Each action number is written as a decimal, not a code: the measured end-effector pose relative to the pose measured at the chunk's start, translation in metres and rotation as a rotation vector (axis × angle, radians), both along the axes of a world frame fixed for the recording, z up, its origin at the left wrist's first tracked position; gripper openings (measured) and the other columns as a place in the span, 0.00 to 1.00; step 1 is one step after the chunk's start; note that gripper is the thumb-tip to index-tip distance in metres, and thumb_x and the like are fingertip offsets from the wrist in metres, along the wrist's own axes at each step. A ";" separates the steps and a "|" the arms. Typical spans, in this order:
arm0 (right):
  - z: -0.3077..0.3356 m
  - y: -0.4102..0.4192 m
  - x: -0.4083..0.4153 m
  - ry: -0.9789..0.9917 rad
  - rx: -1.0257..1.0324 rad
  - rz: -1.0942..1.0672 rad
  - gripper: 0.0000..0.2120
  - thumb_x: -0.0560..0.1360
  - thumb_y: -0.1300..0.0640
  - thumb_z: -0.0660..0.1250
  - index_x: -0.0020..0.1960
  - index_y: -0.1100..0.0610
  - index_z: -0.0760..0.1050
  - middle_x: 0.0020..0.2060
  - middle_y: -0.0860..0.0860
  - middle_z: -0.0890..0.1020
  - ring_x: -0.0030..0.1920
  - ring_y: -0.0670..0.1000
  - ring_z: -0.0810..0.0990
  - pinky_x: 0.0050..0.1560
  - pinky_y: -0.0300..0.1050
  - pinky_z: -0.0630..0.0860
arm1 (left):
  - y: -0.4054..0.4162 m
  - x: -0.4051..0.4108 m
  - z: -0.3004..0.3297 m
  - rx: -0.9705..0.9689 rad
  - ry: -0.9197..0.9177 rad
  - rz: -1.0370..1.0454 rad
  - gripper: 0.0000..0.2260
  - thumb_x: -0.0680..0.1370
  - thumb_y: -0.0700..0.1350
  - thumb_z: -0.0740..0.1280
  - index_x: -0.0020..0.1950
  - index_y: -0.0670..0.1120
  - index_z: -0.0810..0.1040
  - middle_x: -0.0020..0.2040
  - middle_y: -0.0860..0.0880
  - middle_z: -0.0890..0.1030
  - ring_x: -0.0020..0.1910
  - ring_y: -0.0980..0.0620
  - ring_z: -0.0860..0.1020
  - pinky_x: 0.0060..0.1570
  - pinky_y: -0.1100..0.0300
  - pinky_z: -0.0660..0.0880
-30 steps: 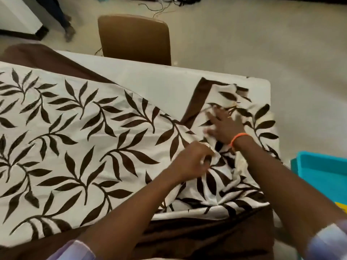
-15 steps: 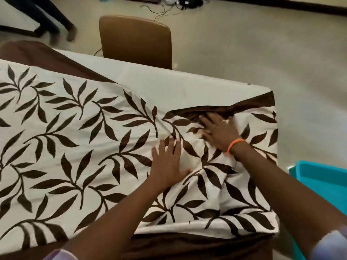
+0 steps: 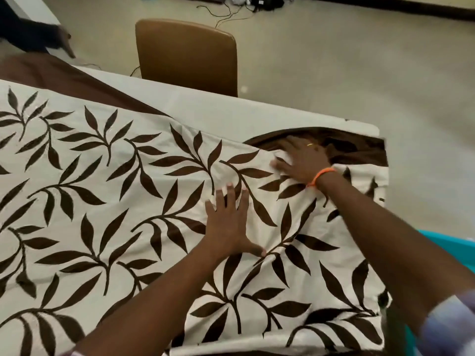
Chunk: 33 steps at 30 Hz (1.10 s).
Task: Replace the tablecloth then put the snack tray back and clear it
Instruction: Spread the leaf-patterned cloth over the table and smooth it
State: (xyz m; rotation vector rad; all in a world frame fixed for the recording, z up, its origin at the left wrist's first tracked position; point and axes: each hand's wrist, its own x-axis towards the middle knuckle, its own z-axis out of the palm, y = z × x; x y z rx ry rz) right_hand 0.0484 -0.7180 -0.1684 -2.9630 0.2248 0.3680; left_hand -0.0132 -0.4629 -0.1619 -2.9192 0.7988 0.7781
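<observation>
A cream tablecloth (image 3: 102,201) with dark brown leaf print and a brown border lies spread over the white table (image 3: 231,111). My left hand (image 3: 228,224) presses flat on the cloth near its middle right, fingers straight and spread. My right hand (image 3: 300,160), with an orange wristband and a ring, lies flat farther back, where the brown border (image 3: 359,150) is bunched near the table's far right corner. Neither hand holds anything. No snack tray shows on the table.
A brown chair (image 3: 187,55) stands at the table's far side. A turquoise tub (image 3: 460,250) sits at the right edge of view. Cables lie on the floor at the top. Another person's hand (image 3: 61,39) reaches in at top left.
The crumpled right end of the cloth has been spread out flat. My left hand opened from a pinch to a flat press. My right hand slid toward the far corner.
</observation>
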 end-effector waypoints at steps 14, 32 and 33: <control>-0.019 -0.006 0.004 0.034 0.014 0.045 0.32 0.78 0.34 0.48 0.78 0.43 0.45 0.79 0.48 0.44 0.79 0.55 0.42 0.73 0.66 0.41 | -0.005 0.007 -0.007 0.019 0.066 -0.030 0.71 0.51 0.78 0.70 0.75 0.53 0.25 0.75 0.44 0.24 0.74 0.34 0.29 0.70 0.28 0.41; -0.002 0.078 -0.219 -0.170 0.020 -0.453 0.34 0.77 0.38 0.55 0.76 0.57 0.58 0.76 0.63 0.57 0.76 0.64 0.54 0.73 0.66 0.54 | 0.061 -0.116 -0.020 -0.367 -0.264 -0.021 0.36 0.79 0.66 0.55 0.78 0.43 0.61 0.79 0.38 0.55 0.78 0.37 0.53 0.74 0.36 0.54; -0.002 0.096 -0.242 -0.138 0.043 -0.384 0.34 0.77 0.36 0.52 0.76 0.56 0.58 0.76 0.62 0.58 0.76 0.63 0.55 0.73 0.66 0.55 | 0.073 -0.136 -0.018 -0.404 -0.308 -0.005 0.30 0.80 0.61 0.56 0.75 0.42 0.67 0.77 0.39 0.61 0.76 0.37 0.60 0.72 0.38 0.59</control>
